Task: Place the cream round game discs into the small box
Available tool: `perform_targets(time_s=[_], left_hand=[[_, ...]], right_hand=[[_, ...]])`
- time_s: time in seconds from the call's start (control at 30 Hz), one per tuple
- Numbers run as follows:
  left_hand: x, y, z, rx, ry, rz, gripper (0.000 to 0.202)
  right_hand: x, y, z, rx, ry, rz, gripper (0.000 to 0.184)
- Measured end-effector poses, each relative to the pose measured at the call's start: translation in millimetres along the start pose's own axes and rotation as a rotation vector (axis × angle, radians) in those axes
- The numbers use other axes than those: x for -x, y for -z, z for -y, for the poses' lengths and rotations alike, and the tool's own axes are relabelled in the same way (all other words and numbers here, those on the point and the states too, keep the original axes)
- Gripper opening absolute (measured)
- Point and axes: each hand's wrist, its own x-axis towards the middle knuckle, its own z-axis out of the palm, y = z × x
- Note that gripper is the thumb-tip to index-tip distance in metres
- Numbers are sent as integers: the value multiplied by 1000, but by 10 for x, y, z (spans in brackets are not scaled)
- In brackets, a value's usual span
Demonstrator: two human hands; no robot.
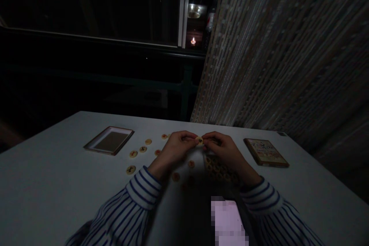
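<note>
My left hand and my right hand meet above the white table, and both pinch one small round wooden game piece between their fingertips. Both sleeves are striped blue and white. Several more round pieces with dark marks, such as one disc, lie scattered on the table left of and below my left hand. A patterned board or sheet lies under my right wrist, partly hidden.
An open shallow box tray rests at the left back of the table. The box lid with printed art lies at the right. A woven blind hangs right behind. A candle flame glows beyond the dark window.
</note>
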Motion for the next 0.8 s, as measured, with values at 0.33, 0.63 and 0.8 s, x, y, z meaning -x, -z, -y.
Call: perform_targets(time_s=[0.33,0.63,0.8], left_hand=[[80,-153,-22,-75,8,6,20],[7,-208,-142,-110,-127,72,21],[-115,-280,-245,-161,-166,110,22]], right_hand=[[38,160,13,-1,-4,95,15],[49,292,119,5,63,87,15],[49,418,174,31,79,54,16]])
